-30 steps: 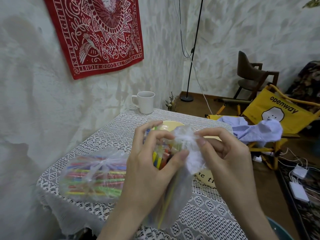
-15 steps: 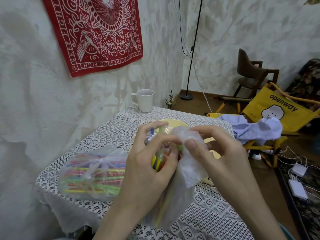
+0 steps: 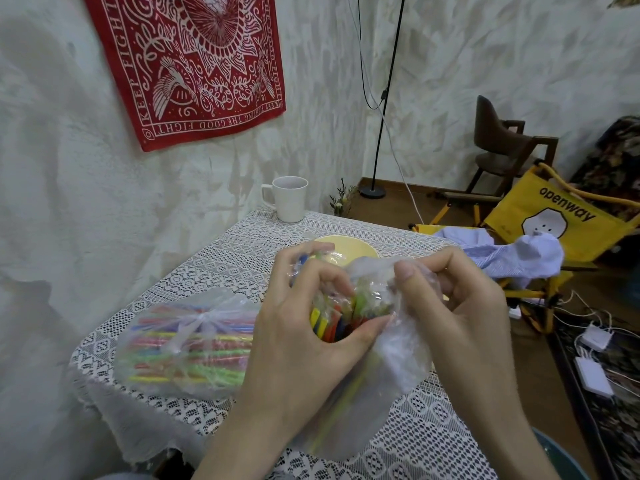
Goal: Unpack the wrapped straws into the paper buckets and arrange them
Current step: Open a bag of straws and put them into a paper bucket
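A clear plastic bag of coloured straws (image 3: pixel 363 393) is held upright above the lace-covered table (image 3: pixel 225 251). My left hand (image 3: pixel 304 341) grips the bundle near its top, where yellow, red and blue straw ends show. My right hand (image 3: pixel 457 313) pinches the loose plastic at the bag's mouth beside them. A second, tied bag of straws (image 3: pixel 187 344) lies on its side at the table's left. Behind my hands sits a yellow paper bucket (image 3: pixel 346 249), its rim partly hidden.
A white mug (image 3: pixel 289 199) stands at the table's far edge by the wall. A yellow folding chair (image 3: pixel 554 220) with a blue shirt (image 3: pixel 512 258) draped on it is to the right. Chargers and cables (image 3: pixel 592 362) lie on the floor.
My right hand has pulled the bag's plastic mouth outward and down a little, uncovering more of the straw ends. My left hand has kept its grip. The tied bag has not moved.
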